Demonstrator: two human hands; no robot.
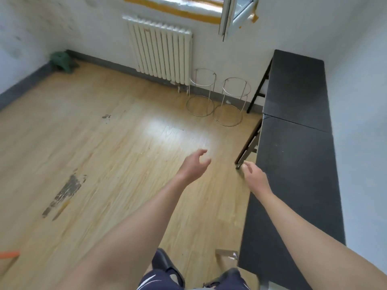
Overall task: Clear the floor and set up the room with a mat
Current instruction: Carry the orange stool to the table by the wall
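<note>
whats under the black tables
Only their folding legs show, at the left edge of the tables. The tabletops cover the rest, so anything on the floor beneath them cannot be seen.

A light wooden plank floor (117, 143) fills most of the view, with a grey scuffed patch (67, 191) on its left part. Both bare arms reach forward over it. The left hand (194, 164) hangs with loosely curled fingers and holds nothing. The right hand (254, 176) is also relaxed and holds nothing, just beside the edge of two black-topped tables (297, 84) set end to end along the right wall. A white ribbed radiator (161, 49) hangs on the far wall under an open white window sash (232, 15). Two round wire-frame stands (217, 97) stand side by side between the radiator and the tables. A green crumpled object (62, 60) sits in the far left corner.
</note>
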